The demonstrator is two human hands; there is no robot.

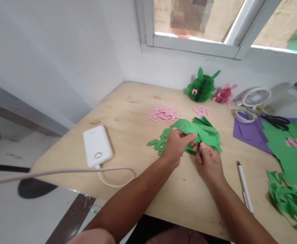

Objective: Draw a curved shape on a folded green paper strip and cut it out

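My left hand [177,146] pinches a piece of green paper [185,126] between thumb and fingers; curved lines show on it. Close beside it, my right hand [209,163] is closed around small dark-handled scissors [200,151], whose blades meet the paper's edge and are mostly hidden. Beneath and behind the hands lie folded green sheets [210,133]. To the left of my left hand, green wavy cutouts [159,143] are heaped on the table. Farther back rest a pile of pink curved cutouts [165,114] and a smaller pink group [202,111].
A white power bank [97,145] with a cable sits left on the wooden table [128,101]. Green and pink paper figures [201,86] stand by the wall. Rightward are a white pen [245,188], black scissors [275,121], purple paper [248,132], a fan [256,97] and green scraps [289,203].
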